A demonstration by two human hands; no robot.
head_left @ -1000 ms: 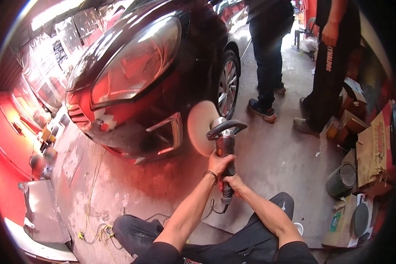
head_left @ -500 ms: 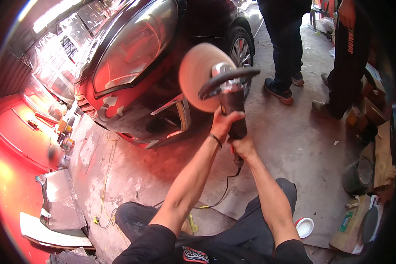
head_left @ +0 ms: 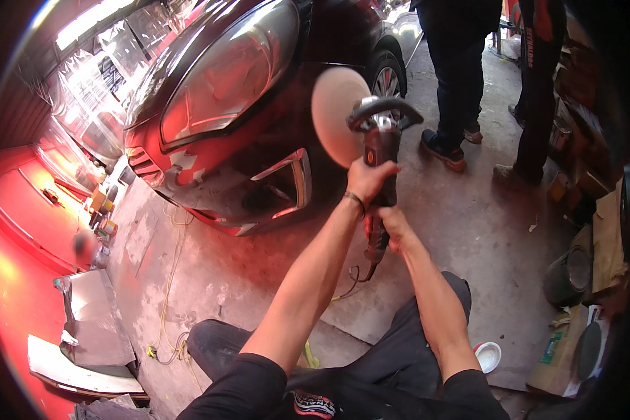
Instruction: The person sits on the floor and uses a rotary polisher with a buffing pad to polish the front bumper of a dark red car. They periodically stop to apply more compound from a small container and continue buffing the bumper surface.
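Note:
My left hand (head_left: 369, 180) is wrapped round the black body of a car polisher (head_left: 383, 143), just below its head. Lower on the same tool, near the cord end, my right hand (head_left: 396, 227) grips the handle. A round, pale pad (head_left: 337, 117) faces left toward the dark car (head_left: 336, 38), its surface smeared as if spinning. From this view I cannot tell whether the pad touches the bodywork. Left of it are the headlight (head_left: 231, 70) and the front bumper (head_left: 224, 185). The D-shaped handle (head_left: 388, 108) on the tool's head is free of hands.
A power cord (head_left: 357, 276) hangs from the tool toward my crossed legs (head_left: 413, 343). Two people stand at the upper right, one in dark trousers (head_left: 458, 66). A white bowl (head_left: 488, 357) sits by my right knee. Boxes (head_left: 560, 357) line the right; a panel (head_left: 101, 315) lies left.
Both hands have shifted the polisher to the right, and its pad now shows as a narrower oval. The person at far right has moved a leg to the left.

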